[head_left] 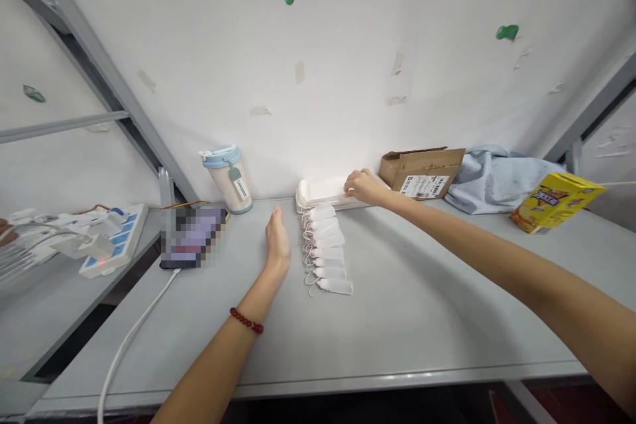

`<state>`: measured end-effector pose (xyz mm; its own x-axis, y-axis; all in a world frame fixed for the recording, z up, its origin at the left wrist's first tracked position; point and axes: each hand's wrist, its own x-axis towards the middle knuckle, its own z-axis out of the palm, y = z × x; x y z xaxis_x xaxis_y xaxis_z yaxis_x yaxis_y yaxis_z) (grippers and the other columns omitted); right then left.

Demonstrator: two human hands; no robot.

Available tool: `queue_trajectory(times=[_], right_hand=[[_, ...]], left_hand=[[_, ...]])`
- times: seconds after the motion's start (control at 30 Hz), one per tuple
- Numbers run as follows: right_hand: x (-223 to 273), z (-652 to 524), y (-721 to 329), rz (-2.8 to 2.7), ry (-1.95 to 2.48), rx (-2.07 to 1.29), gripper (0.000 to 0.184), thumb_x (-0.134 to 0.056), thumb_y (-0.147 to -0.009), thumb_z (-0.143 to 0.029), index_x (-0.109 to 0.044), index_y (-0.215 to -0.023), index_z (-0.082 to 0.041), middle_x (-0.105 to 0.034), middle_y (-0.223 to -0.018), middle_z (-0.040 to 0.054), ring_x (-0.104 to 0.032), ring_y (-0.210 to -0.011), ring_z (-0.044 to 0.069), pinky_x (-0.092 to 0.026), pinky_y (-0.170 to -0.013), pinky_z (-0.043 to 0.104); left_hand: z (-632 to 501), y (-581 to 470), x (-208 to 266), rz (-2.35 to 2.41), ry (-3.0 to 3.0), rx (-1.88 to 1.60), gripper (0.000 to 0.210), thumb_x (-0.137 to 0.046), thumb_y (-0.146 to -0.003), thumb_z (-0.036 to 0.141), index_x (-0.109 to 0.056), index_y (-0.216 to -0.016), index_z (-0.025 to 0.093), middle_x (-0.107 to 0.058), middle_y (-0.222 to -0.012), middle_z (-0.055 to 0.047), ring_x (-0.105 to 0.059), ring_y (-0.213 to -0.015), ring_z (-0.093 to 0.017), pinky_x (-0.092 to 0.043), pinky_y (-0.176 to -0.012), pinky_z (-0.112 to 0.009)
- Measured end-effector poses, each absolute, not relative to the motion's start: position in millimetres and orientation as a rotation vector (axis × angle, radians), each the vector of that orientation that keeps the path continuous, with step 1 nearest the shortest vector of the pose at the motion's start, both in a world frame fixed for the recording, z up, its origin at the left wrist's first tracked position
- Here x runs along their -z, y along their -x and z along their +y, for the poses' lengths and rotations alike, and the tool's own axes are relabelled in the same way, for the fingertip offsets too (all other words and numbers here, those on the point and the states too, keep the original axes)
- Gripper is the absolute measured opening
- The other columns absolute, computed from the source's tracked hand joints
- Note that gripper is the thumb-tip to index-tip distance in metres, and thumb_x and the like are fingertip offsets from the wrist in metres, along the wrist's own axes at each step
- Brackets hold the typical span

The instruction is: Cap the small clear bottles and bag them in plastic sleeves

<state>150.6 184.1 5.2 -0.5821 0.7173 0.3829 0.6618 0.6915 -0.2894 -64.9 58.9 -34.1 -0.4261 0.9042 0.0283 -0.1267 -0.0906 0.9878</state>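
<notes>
Several small white tags [330,254] with thin string loops lie in an overlapping row on the grey table, running from the back toward the front. Just left of them my left hand [278,242] stands on its edge, fingers stretched out and nothing in it. Behind the row, against the wall, is a low white stack of flat pieces [320,191]; its exact kind is unclear. My right hand [366,187] has its bent fingers closed at the stack's front edge, near its right part. The fingertips are partly hidden.
A blue-lidded tumbler [228,179] and a phone [195,238] on a white cable are at left, beside a power strip [116,242]. At right are an open cardboard box [422,172], a light blue cloth [497,179] and a yellow packet [554,202]. The table's front edge [397,381] runs below.
</notes>
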Motion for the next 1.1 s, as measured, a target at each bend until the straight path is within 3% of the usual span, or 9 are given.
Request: queue_trajectory(times=[0.23, 0.37, 0.47, 0.57, 0.7, 0.87, 0.97, 1.1], right_hand=[[-4.6, 189.9, -151.6, -2.646, 1.072, 0.175, 0.02, -0.052, -0.081, -0.015, -0.063, -0.065, -0.017, -0.064, -0.076, 0.0082, -0.052, -0.082, 0.021, -0.032, -0.073, 0.032], [-7.0, 171.0, -154.5, -2.577, 1.056, 0.36, 0.023, -0.04, -0.088, -0.014, -0.062, -0.078, -0.012, -0.061, -0.085, 0.0134, -0.052, -0.079, 0.021, -0.034, -0.072, 0.034], [-10.4, 146.0, -159.7, -2.509, 1.011, 0.473, 0.032, -0.028, -0.093, -0.017, -0.059, -0.086, -0.012, -0.058, -0.094, 0.0169, -0.05, -0.085, 0.024, -0.034, -0.077, 0.039], [-11.5, 114.5, -166.4, -2.422, 0.757, 0.628, 0.032, -0.025, -0.093, -0.014, -0.057, -0.089, -0.015, -0.058, -0.094, 0.0134, -0.051, -0.087, 0.023, -0.038, -0.077, 0.04], [-7.2, 73.8, -174.3, -2.398, 0.436, 0.689, 0.027, -0.032, -0.091, -0.013, -0.057, -0.092, -0.02, -0.061, -0.092, 0.0089, -0.054, -0.089, 0.021, -0.043, -0.072, 0.04], [2.7, 46.4, -180.3, -2.358, 0.405, 0.617, 0.019, -0.044, -0.086, -0.012, -0.055, -0.097, -0.024, -0.062, -0.103, 0.0072, -0.053, -0.102, 0.022, -0.046, -0.079, 0.04], [5.4, 39.7, -180.4, -2.349, 0.614, 0.5, 0.03, -0.053, -0.081, -0.022, -0.048, -0.11, -0.019, -0.046, -0.129, 0.0159, -0.037, -0.124, 0.031, -0.037, -0.094, 0.051], [5.5, 32.0, -181.9, -2.457, 0.755, 0.328, 0.073, -0.06, -0.068, -0.047, -0.03, -0.129, -0.019, -0.013, -0.148, 0.0186, -0.012, -0.134, 0.038, -0.017, -0.102, 0.062]], left_hand=[[60.8, 63.6, 37.2, 1.379, -0.912, -1.629, 0.052, -0.029, -0.087, 0.043, -0.04, -0.13, 0.016, -0.031, -0.145, -0.008, -0.029, -0.133, -0.017, -0.023, -0.109, -0.03], [62.3, 66.0, 39.7, 1.379, -0.946, -1.639, 0.048, -0.037, -0.086, 0.043, -0.045, -0.126, 0.017, -0.034, -0.144, -0.01, -0.029, -0.133, -0.018, -0.024, -0.109, -0.031], [59.6, 68.7, 31.0, 1.34, -0.987, -1.674, 0.046, -0.046, -0.083, 0.045, -0.05, -0.12, 0.019, -0.042, -0.139, -0.009, -0.035, -0.13, -0.019, -0.026, -0.108, -0.032], [50.9, 68.7, 9.6, 1.19, -1.001, -1.704, 0.045, -0.046, -0.083, 0.047, -0.054, -0.114, 0.015, -0.057, -0.123, -0.012, -0.047, -0.12, -0.021, -0.033, -0.105, -0.033], [38.0, 64.5, -17.0, 0.927, -0.939, -1.461, 0.051, -0.045, -0.08, 0.052, -0.057, -0.111, 0.013, -0.065, -0.108, -0.012, -0.059, -0.104, -0.025, -0.049, -0.087, -0.037], [29.7, 54.4, -17.8, 1.09, -0.904, -1.372, 0.031, -0.066, -0.06, 0.023, -0.065, -0.088, 0.012, -0.07, -0.083, -0.008, -0.064, -0.081, -0.024, -0.051, -0.064, -0.028], [20.7, 41.5, -12.8, 1.085, -1.018, -1.295, 0.027, -0.068, -0.061, 0.026, -0.066, -0.084, 0.013, -0.069, -0.074, -0.006, -0.064, -0.07, -0.021, -0.049, -0.06, -0.028], [5.3, 20.4, -7.6, 0.975, -1.301, -1.038, 0.015, -0.064, -0.069, 0.031, -0.066, -0.072, 0.016, -0.067, -0.067, -0.002, -0.06, -0.061, -0.017, -0.045, -0.054, -0.024]])
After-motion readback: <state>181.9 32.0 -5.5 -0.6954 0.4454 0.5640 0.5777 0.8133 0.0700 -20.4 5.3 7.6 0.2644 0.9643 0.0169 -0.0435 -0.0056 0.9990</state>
